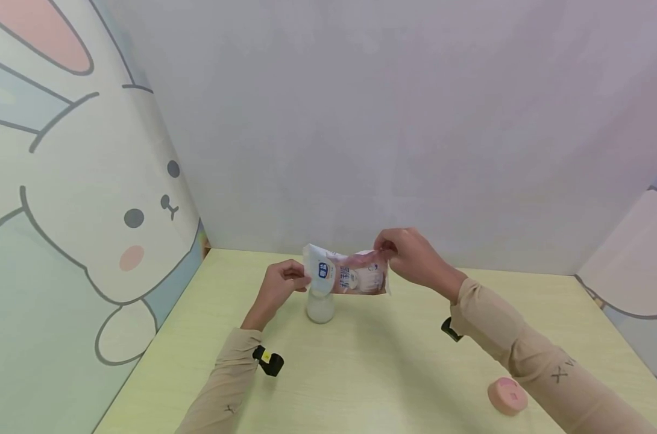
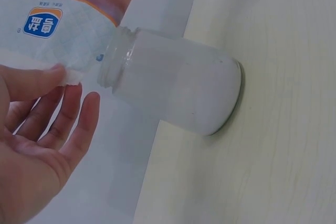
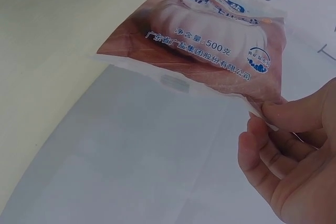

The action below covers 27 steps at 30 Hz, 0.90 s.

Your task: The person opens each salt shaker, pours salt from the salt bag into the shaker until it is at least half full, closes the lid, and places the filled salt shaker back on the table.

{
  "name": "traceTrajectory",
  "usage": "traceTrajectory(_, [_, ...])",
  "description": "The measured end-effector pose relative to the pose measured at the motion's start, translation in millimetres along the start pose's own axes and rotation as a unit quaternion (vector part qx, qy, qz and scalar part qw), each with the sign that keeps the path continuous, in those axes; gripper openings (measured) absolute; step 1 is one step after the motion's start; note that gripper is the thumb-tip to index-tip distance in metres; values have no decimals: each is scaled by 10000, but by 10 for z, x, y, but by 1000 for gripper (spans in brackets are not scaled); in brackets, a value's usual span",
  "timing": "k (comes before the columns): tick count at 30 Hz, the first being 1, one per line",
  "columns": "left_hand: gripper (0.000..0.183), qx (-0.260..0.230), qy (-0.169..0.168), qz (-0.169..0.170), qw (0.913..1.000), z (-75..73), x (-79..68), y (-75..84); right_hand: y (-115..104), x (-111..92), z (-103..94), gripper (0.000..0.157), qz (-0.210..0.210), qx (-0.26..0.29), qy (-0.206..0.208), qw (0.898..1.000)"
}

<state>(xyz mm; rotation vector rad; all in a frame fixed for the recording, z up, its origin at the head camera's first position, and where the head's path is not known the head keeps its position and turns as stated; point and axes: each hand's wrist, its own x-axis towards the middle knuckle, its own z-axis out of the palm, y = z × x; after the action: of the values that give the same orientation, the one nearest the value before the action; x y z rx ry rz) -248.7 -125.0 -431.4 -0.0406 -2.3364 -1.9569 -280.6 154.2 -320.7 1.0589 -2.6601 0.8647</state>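
Observation:
A printed plastic salt bag (image 1: 350, 274), brown and pale blue, is held sideways above the table between two hands. My left hand (image 1: 281, 282) pinches its pale end between thumb and fingers, as the left wrist view also shows. At the other end, my right hand (image 1: 412, 256) pinches a corner of the bag (image 3: 210, 40). Beneath the bag's left end stands a glass jar (image 1: 320, 307) with white contents. In the left wrist view the jar (image 2: 173, 82) has no lid on, and its mouth is close to the bag; whether they touch I cannot tell.
A round pink lid (image 1: 507, 396) lies on the light wood table (image 1: 339, 386), near the right forearm. A grey wall (image 1: 361, 120) rises behind the table, and a side panel with a cartoon rabbit (image 1: 106, 181) is on the left.

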Motion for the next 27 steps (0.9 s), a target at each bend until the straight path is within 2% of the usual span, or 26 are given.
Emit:
traceTrajectory(12, [11, -10, 24, 55, 10000, 3, 9, -5, -11, -4, -1, 20, -83, 32, 73, 9999])
traceTrajectory(20, [9, -64, 59, 386, 9992, 19, 13, -41, -8, -2, 2, 20, -43, 28, 45, 10000])
traceTrajectory(27, [10, -53, 80, 144, 9998, 7, 9, -8, -12, -1, 0, 21, -47, 36, 32, 10000])
